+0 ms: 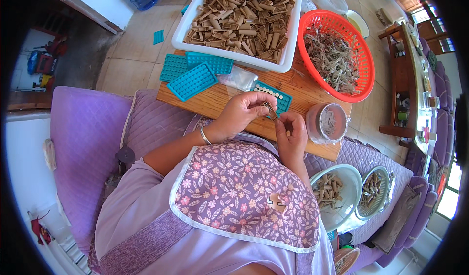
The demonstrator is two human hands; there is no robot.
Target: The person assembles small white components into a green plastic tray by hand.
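Observation:
Above the near edge of the wooden table, my left hand [246, 110] pinches a small brown piece [271, 112] between thumb and fingers. My right hand [292, 132] is closed at its lower end, thumb and forefinger pressed together; the fingers partly cover the piece, so its exact kind is unclear. Just beyond the hands lies a teal tray [285, 101] with small round white things in its hollows. Right of my right hand stands a clear tub [312, 123] with a round container of pale bits inside. Another brown piece [277, 202] rests on my flowered apron.
A white bin [234, 56] heaped with brown trough-shaped pieces stands at the back. Beside it is a red basket [364, 75] of dry scraps. Several teal trays [193, 82] lie at left. A pale green bowl [352, 197] and smaller basket [385, 189] stand at right on the sofa.

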